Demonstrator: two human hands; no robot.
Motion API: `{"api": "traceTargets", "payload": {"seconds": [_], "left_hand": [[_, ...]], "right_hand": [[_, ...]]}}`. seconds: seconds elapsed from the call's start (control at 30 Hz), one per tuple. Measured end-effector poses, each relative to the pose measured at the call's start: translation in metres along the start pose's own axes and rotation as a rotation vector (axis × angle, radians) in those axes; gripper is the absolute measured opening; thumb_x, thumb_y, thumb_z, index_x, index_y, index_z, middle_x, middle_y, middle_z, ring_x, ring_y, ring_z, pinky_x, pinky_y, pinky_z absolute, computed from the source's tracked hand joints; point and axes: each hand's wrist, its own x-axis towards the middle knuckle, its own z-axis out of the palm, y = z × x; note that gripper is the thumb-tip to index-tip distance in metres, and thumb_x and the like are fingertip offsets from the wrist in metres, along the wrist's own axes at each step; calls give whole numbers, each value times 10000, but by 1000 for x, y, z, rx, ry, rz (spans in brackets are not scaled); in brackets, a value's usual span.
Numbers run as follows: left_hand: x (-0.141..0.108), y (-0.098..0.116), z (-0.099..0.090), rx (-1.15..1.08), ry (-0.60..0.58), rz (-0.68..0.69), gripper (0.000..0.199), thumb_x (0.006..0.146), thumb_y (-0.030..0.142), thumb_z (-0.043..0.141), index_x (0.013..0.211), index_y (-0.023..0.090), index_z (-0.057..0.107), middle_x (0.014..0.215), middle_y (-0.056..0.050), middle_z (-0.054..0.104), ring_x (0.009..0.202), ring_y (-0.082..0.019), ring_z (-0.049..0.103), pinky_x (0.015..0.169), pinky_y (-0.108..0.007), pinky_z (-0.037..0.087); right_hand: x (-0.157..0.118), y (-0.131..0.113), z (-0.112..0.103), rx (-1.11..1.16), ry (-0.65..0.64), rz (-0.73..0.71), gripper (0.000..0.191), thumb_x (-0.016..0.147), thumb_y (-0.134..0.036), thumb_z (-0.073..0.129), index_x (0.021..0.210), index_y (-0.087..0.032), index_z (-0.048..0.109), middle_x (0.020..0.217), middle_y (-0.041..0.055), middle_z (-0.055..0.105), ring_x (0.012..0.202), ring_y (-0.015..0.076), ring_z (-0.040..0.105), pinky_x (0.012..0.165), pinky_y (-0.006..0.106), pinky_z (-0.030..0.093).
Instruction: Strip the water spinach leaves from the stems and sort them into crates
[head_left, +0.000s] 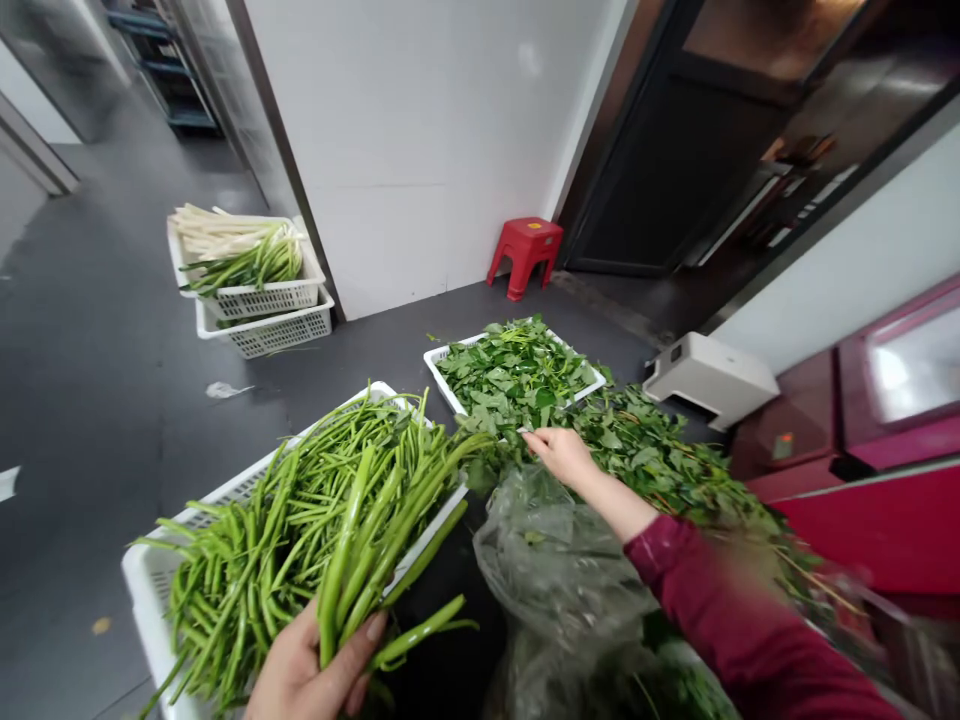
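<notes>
Red stool (526,252) beyond leaf basket (450,375)

No legible text, labels, brand names, numbers or signs anywhere in view. Blank white plastic on the crates (154,590), unmarked top on the red stool (525,250), bare white wall (420,130) behind. No readable marking on the white box-shaped unit (709,378) on the floor, nor on the clear plastic bag (555,560).
</notes>
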Motion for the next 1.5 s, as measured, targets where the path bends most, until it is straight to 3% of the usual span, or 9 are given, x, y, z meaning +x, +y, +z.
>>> {"api": "traceTargets", "payload": {"seconds": [0.2,0.33,0.47,0.6,0.7,0.97,1.1,1.33,1.5], "left_hand": [[-21,4,-8,-86,-271,160,348,668,433,644,832,135,573,522,24,489,352,-84,425,362,-207,331],[-50,10,-8,-190,-385,238,316,686,402,635,809,119,569,476,33,465,329,-58,383,367,-190,282],[-90,14,-7,-184,-483,256,320,654,376,660,819,109,594,475,24,476,317,-45,371,361,-185,241],[-125,14,-7,-134,-550,260,289,654,358,665,789,112,595,483,17,489,314,-40,375,359,-183,242],[-144,16,-6,-133,-542,278,292,682,368,644,813,116,579,421,43,447,308,-45,359,372,-186,267],[-174,27,13,-57,-492,223,390,707,349,634,1001,116,527,409,60,467,293,-51,365,364,-175,268],[-181,30,26,-11,-529,180,418,694,343,649,1018,105,531,426,49,496,288,-50,372,351,-172,265],[-187,34,34,31,-568,175,429,692,354,647,1019,104,527,478,33,535,289,-41,375,332,-163,256],[-187,38,32,114,-566,173,408,695,356,647,995,111,518,501,26,547,307,-38,381,340,-152,263]], "right_hand": [[-141,-51,-48,67,247,232,214,842,-253,290,879,-211,497,694,15,563,655,172,536,612,270,369],[-232,-77,-68,-59,386,103,317,688,-131,386,981,-170,499,868,78,537,862,230,500,765,363,382],[-292,-105,-95,-145,610,47,299,778,-153,412,1043,-188,544,1001,100,532,969,248,465,857,415,340],[-323,-113,-126,123,412,-16,200,855,-240,416,923,-212,602,913,61,590,885,197,516,799,343,398],[-348,-110,-125,362,243,-39,161,838,-253,454,825,-210,609,790,24,581,747,152,536,707,287,429],[-404,-97,-77,610,338,151,160,759,-187,486,916,-198,513,748,-12,527,669,116,503,640,244,433],[-414,-80,-79,407,449,218,118,762,-178,486,877,-192,503,791,7,535,725,132,514,695,267,434],[-428,-68,-81,-138,409,126,235,890,-219,332,976,-173,545,862,83,575,825,202,531,783,336,429],[-440,-60,-87,-211,389,40,249,892,-212,307,892,-174,553,802,84,547,794,207,510,750,339,423]]}}
